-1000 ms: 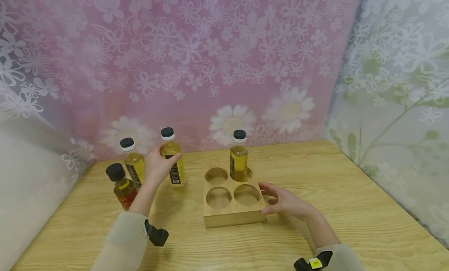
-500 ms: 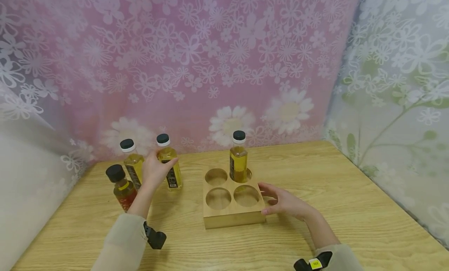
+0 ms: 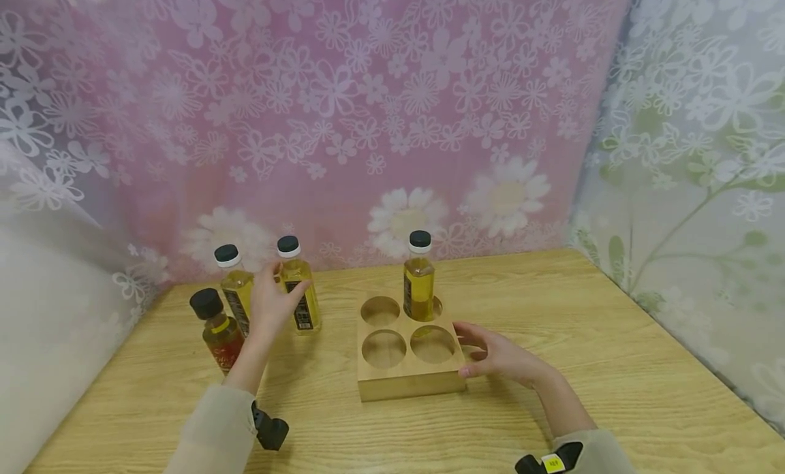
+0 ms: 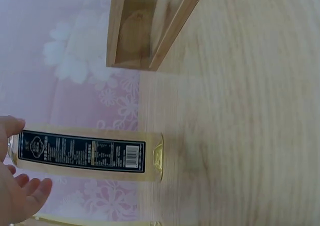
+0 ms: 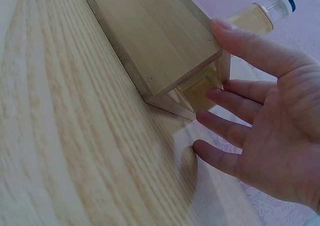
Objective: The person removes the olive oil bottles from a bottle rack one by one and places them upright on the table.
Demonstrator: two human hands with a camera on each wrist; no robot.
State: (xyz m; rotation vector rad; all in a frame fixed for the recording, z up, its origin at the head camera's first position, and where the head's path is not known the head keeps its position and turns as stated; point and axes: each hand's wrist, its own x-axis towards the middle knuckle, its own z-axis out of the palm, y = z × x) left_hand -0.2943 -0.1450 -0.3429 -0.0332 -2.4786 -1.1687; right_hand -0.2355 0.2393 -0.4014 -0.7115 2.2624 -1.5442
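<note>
A clear bottle of yellow oil with a black cap and dark label stands on the table. My left hand is around its left side with loosely spread fingers; in the left wrist view the fingers are apart from the bottle. A wooden holder with round holes stands to the right, another oil bottle upright in its far right hole. My right hand rests at the holder's right side. In the right wrist view its thumb and fingertips are right at the holder's edge, fingers spread.
At the left stand another black-capped oil bottle and a darker bottle with a red label, partly behind the left forearm. The wooden table ends at a pink floral curtain. Black wrist cameras sit on both sleeves.
The bottle at the left hand has come down and slightly left onto the table. The left hand's fingers have loosened from it. The right hand and the holder have stayed in place.
</note>
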